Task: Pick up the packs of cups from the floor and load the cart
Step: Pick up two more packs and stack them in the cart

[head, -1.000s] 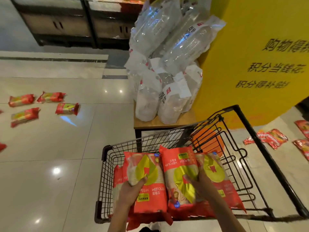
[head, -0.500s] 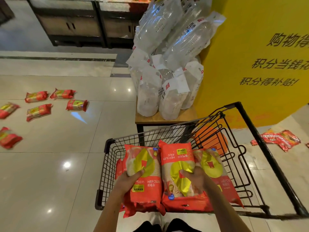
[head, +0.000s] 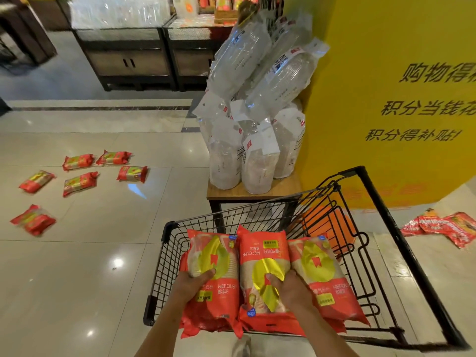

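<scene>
A black wire cart [head: 365, 184] stands in front of me. Three red packs of cups lie side by side across its basket. My left hand [head: 192, 284] grips the left pack [head: 219, 256], thumb on top. My right hand [head: 291, 287] grips the middle pack [head: 262, 251] and lies against the right pack [head: 324, 269]. More red packs show underneath, mostly hidden. Several packs of cups [head: 79, 180] lie scattered on the tiled floor to the left. A few more red packs [head: 448, 226] lie on the floor at the right.
A small wooden table [head: 231, 193] piled with clear bagged cups [head: 257, 104] stands just beyond the cart. A yellow sign wall [head: 386, 99] rises at the right. Dark display cabinets [head: 128, 60] line the back. Open tiled floor [head: 77, 279] spreads to the left.
The packs have settled lower into the cart and both hands have slid back toward me on them. My view has turned left, bringing more of the floor packs into sight.
</scene>
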`<state>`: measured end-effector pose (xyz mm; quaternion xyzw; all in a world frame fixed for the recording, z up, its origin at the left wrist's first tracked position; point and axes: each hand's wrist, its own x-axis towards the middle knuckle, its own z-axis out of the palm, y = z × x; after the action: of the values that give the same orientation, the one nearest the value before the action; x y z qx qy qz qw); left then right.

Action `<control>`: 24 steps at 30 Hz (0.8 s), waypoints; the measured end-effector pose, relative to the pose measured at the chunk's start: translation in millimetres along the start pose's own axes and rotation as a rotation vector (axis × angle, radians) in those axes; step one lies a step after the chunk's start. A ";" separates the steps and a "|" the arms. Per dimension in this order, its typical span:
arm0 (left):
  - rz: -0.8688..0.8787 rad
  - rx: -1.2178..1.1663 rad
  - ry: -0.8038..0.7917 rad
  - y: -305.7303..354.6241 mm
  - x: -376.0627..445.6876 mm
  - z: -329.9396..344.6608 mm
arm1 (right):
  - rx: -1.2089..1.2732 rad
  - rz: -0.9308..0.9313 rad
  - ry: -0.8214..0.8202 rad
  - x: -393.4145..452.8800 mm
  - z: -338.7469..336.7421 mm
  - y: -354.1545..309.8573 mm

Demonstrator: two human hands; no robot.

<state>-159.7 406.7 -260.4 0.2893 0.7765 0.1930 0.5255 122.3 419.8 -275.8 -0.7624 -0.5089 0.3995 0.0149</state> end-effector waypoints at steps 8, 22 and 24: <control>0.115 0.535 0.292 13.2 -12.1 12.4 | -0.030 -0.052 0.062 -9.4 -9.5 0.3; 0.547 0.707 0.429 56.8 -63.2 5.5 | -0.213 -0.531 0.261 -31.8 -65.7 -87.7; 0.567 0.677 0.455 61.5 -74.5 -10.2 | -0.216 -0.622 0.258 -37.0 -64.1 -114.8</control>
<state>-133.1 404.9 -167.0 0.5941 0.7813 0.1236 0.1461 68.5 470.5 -160.9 -0.6123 -0.7500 0.2200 0.1193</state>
